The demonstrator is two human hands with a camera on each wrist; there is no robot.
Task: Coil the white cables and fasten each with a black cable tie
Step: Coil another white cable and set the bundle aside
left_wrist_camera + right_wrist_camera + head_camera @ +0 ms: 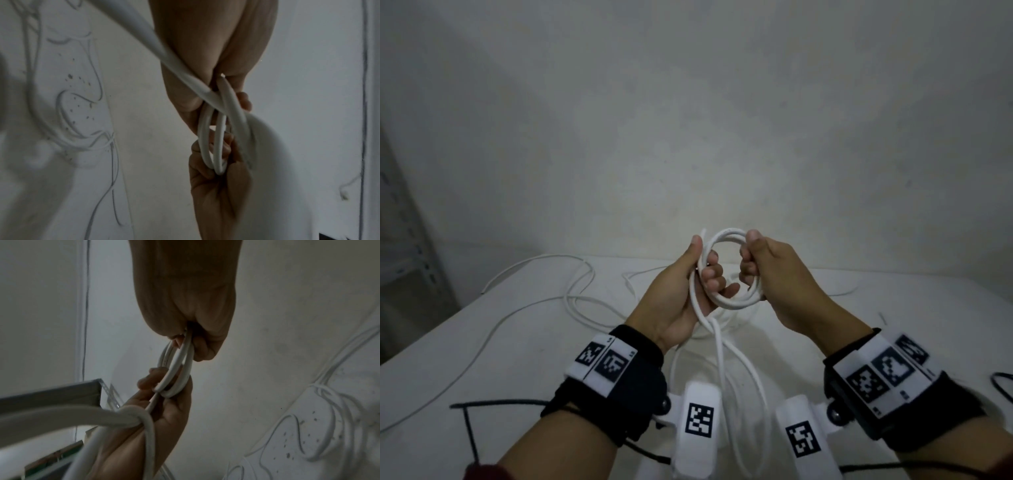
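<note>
Both hands clamp the white cable coil (726,270), left hand (681,294) and right hand (774,274) on opposite sides; light but springy, it probably needs holding where loops bunch.

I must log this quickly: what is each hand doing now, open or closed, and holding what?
Left hand: closed, fingers curled round the coil of white cable.
Right hand: closed, gripping the coil's opposite side.

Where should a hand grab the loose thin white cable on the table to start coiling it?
Probably at the free end of the thin white cable, near the white table's far-left edge, coming from above with a pinch. It lies flat and clear of other loops there. Both hands, left hand and right hand, currently grip the thick white cable coil.
</note>
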